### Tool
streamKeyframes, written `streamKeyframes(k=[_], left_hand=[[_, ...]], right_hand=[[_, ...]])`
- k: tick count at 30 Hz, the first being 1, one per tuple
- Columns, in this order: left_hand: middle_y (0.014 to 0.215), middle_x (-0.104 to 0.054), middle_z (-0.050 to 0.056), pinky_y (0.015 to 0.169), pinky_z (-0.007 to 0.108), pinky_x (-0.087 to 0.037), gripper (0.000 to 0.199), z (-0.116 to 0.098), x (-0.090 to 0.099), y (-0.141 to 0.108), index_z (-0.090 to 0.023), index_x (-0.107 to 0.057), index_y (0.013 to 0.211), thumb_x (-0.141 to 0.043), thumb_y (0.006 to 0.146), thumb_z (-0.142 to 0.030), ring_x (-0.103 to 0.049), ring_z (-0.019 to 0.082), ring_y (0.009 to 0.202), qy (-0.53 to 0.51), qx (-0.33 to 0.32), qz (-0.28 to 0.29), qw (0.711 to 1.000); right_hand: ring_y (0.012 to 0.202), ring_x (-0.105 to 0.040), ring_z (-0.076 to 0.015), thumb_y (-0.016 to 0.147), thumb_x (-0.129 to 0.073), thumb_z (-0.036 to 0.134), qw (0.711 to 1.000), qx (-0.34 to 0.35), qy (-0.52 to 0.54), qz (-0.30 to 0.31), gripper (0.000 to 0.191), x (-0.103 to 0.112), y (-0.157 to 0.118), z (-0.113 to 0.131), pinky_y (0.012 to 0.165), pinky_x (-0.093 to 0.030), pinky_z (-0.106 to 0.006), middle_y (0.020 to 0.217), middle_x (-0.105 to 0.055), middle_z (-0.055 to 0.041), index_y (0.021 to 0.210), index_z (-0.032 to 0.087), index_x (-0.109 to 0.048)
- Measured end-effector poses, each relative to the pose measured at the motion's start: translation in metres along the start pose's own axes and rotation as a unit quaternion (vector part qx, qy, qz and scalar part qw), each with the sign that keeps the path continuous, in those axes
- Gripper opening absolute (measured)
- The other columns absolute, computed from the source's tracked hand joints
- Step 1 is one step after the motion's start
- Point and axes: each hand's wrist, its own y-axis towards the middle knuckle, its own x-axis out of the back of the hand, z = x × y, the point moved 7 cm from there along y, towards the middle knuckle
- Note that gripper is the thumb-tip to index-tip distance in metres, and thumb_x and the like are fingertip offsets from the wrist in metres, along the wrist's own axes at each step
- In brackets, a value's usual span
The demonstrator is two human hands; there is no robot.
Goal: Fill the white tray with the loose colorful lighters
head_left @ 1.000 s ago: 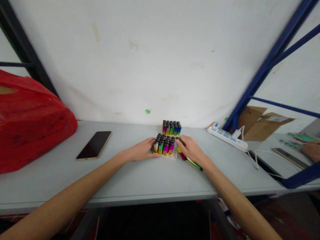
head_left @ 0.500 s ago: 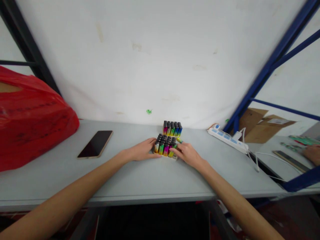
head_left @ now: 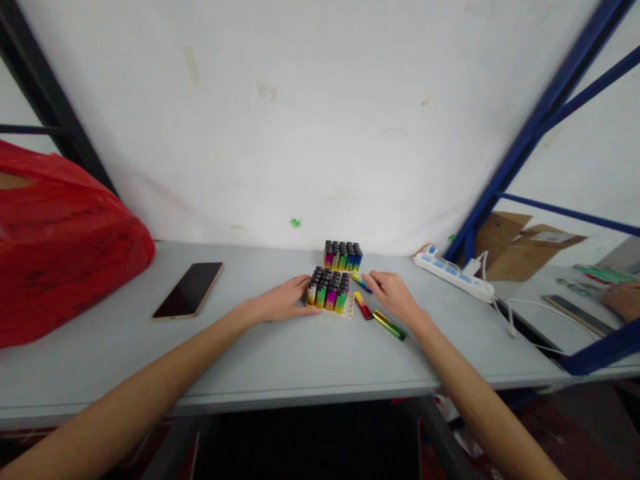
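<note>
A pale tray (head_left: 349, 311) holds upright lighters (head_left: 331, 299) in rows, with shiny multicoloured bodies and black tops. Bare slots show along its right side. My left hand (head_left: 283, 301) grips the tray's left edge, thumb along the front and fingers behind. To the right of the tray, my right hand (head_left: 393, 293) has thumb and fingers closed round the near end of a blue-and-yellow lighter (head_left: 359, 281) lying on the table. Closer to me lie a red-and-yellow lighter (head_left: 363, 306) and a green-gold lighter (head_left: 389, 325).
Behind the tray stands another block of upright lighters (head_left: 343, 256) near the wall. A phone (head_left: 189, 291) and red bag (head_left: 70, 247) are at left. At right are a power strip (head_left: 453, 275), blue frame post (head_left: 530, 143), cardboard box (head_left: 525, 250) and another person's hand (head_left: 623, 300).
My right hand has moved from the tray's front right corner, where a lighter now stands, back and right to a loose lighter. Two more loose lighters are uncovered. My left hand stays at the tray.
</note>
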Motion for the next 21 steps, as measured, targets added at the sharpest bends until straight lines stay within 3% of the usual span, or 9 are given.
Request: streamKeyframes(k=[3,6,9,13,16,21], left_hand=[[0.168,-0.053,0.016,0.133,0.047,-0.037,0.086,0.002,-0.001,0.001,-0.021,-0.048,0.164,-0.066,0.099,-0.075,-0.052,0.038,0.154,0.011,0.015,0.004,1.000],[0.167,-0.053,0.016,0.133,0.049,-0.038,0.084,0.002,-0.002,0.001,-0.021,-0.053,0.160,-0.065,0.099,-0.076,-0.052,0.039,0.154,0.015,0.019,0.010,1.000],[0.166,-0.055,0.016,0.132,0.049,-0.039,0.081,0.002,-0.001,0.001,-0.021,-0.056,0.158,-0.066,0.099,-0.076,-0.053,0.039,0.152,0.009,0.024,0.015,1.000],[0.165,-0.055,0.015,0.131,0.050,-0.040,0.080,-0.001,0.002,0.001,-0.023,-0.056,0.159,-0.068,0.099,-0.074,-0.054,0.039,0.151,-0.003,0.022,0.014,1.000],[0.166,-0.054,0.016,0.133,0.050,-0.038,0.080,-0.002,0.002,0.001,-0.022,-0.056,0.158,-0.068,0.099,-0.074,-0.052,0.039,0.153,0.001,0.025,0.020,0.999],[0.165,-0.055,0.017,0.132,0.050,-0.039,0.083,0.002,0.000,0.001,-0.021,-0.054,0.159,-0.068,0.098,-0.075,-0.053,0.039,0.151,-0.006,0.006,0.004,1.000]], right_hand=[[0.088,-0.071,-0.0249,0.110,-0.060,0.038,0.999,-0.033,-0.018,-0.029,0.024,0.003,-0.002,-0.030,0.082,-0.053,-0.036,0.098,-0.074,-0.0105,0.107,0.019,-0.075],[0.106,-0.073,-0.0296,0.101,-0.074,0.034,0.999,-0.037,-0.028,0.015,0.022,-0.012,-0.003,-0.044,0.095,-0.056,-0.040,0.116,-0.074,-0.0154,0.116,0.019,-0.076],[0.109,-0.072,-0.0306,0.100,-0.073,0.028,0.998,-0.044,-0.036,0.036,0.013,-0.022,-0.003,-0.047,0.097,-0.056,-0.041,0.116,-0.076,-0.0155,0.110,0.019,-0.076],[0.097,-0.074,-0.0266,0.099,-0.068,0.023,0.996,-0.083,0.033,-0.017,0.017,-0.019,0.000,-0.053,0.090,-0.056,-0.039,0.105,-0.079,-0.0107,0.114,0.020,-0.073],[0.086,-0.073,-0.0248,0.096,-0.072,0.038,0.974,-0.134,0.165,-0.073,0.024,-0.013,0.002,-0.061,0.083,-0.056,-0.038,0.092,-0.078,-0.0069,0.113,0.021,-0.073],[0.085,-0.069,-0.0243,0.081,-0.081,0.071,0.907,-0.177,0.365,-0.117,0.054,-0.010,0.005,-0.060,0.076,-0.054,-0.036,0.089,-0.075,-0.0061,0.099,0.021,-0.074]])
